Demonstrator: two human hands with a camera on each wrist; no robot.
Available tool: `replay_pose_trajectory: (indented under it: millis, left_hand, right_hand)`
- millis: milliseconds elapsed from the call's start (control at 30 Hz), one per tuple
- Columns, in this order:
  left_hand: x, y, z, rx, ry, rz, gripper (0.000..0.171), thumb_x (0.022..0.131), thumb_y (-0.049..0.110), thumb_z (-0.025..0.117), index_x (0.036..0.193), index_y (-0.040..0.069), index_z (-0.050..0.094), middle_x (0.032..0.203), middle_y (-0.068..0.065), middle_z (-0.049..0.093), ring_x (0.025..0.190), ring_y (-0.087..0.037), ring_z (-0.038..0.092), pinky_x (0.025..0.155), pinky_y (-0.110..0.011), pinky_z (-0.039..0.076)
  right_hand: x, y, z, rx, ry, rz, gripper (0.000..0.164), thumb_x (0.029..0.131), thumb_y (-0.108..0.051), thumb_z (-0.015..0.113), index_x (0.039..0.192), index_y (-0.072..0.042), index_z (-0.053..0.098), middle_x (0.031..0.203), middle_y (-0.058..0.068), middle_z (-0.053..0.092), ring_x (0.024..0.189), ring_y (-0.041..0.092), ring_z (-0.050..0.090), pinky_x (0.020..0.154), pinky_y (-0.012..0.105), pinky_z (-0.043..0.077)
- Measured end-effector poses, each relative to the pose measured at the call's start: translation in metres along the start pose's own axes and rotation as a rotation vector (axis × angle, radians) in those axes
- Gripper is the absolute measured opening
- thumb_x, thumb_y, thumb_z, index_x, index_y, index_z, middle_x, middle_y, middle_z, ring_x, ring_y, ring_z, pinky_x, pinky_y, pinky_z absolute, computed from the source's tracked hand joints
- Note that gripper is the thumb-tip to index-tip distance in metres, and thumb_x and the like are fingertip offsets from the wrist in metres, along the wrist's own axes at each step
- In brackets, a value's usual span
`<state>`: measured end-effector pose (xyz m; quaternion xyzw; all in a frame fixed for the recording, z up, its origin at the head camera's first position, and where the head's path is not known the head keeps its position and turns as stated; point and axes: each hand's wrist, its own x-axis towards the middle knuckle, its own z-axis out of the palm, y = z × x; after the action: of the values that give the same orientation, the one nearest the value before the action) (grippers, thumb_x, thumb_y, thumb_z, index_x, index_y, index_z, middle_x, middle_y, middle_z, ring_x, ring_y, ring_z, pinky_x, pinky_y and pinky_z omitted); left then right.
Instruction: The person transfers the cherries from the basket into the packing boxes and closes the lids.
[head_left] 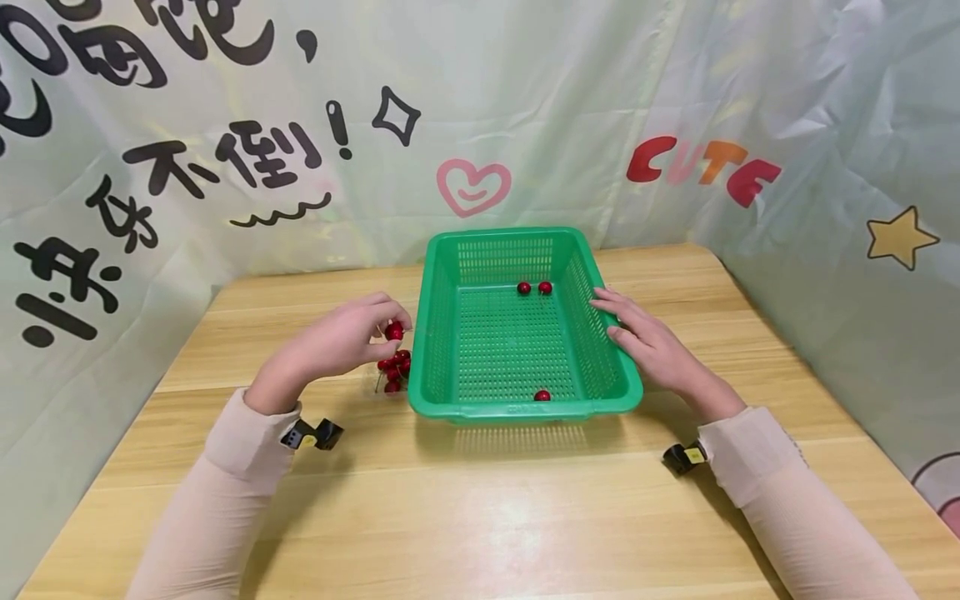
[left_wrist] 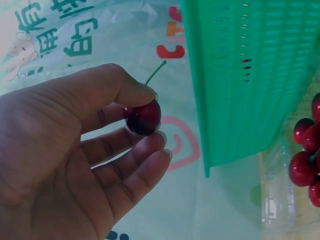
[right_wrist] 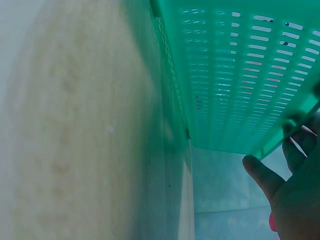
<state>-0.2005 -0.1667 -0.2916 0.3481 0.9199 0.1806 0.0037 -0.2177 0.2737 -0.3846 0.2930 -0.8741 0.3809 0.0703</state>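
Note:
In the left wrist view, my left hand (left_wrist: 75, 135) pinches a dark red cherry (left_wrist: 144, 119) between thumb and fingers, its green stem pointing up. The head view places this hand (head_left: 348, 333) beside the left wall of a green plastic basket (head_left: 525, 410). Under the hand, several more cherries (head_left: 393, 373) sit in a clear container (left_wrist: 280, 215). My right hand (head_left: 648, 342) rests on the basket's right rim, its fingers reaching across the edge. Inside the basket lie two cherries near the back and one cherry (head_left: 542, 396) near the front wall.
The basket stands on a wooden table (head_left: 480, 517), close to a pale printed cloth (head_left: 570, 108) behind it. More cloth hangs at both sides. Small black cameras are strapped to the left wrist (head_left: 311, 435) and the right wrist (head_left: 684, 457).

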Motion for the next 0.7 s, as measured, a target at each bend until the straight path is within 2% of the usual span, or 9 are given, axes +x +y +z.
replay_pose_trajectory:
  millis: [200, 467, 700]
  left_hand:
    - [-0.007, -0.009, 0.008, -0.008, 0.014, -0.007, 0.016, 0.088, 0.006, 0.069, 0.103, 0.009, 0.064, 0.098, -0.001, 0.058, 0.089, -0.02, 0.056, 0.08, -0.037, 0.048]
    - [-0.022, -0.026, 0.015, -0.05, 0.016, -0.044, 0.012, 0.09, 0.006, 0.067, 0.101, 0.011, 0.063, 0.097, 0.0, 0.063, 0.089, -0.019, 0.06, 0.081, -0.041, 0.05]
    - [-0.029, -0.041, 0.023, -0.108, -0.017, -0.062, 0.014, 0.089, 0.003, 0.067, 0.101, 0.01, 0.065, 0.096, 0.001, 0.064, 0.088, -0.019, 0.062, 0.08, -0.043, 0.051]
  right_hand:
    - [0.0, 0.001, 0.001, -0.002, 0.006, -0.005, 0.043, 0.104, -0.015, 0.045, 0.147, -0.008, 0.043, 0.159, 0.005, 0.026, 0.147, 0.033, 0.016, 0.109, 0.065, 0.018]
    - [0.001, 0.0, 0.0, 0.003, 0.004, -0.01, 0.043, 0.104, -0.015, 0.044, 0.147, -0.008, 0.043, 0.159, 0.007, 0.026, 0.147, 0.031, 0.016, 0.109, 0.064, 0.018]
    - [0.001, -0.001, -0.001, -0.002, 0.012, -0.033, 0.044, 0.103, -0.009, 0.045, 0.146, -0.006, 0.043, 0.158, 0.011, 0.027, 0.146, 0.034, 0.018, 0.108, 0.066, 0.019]
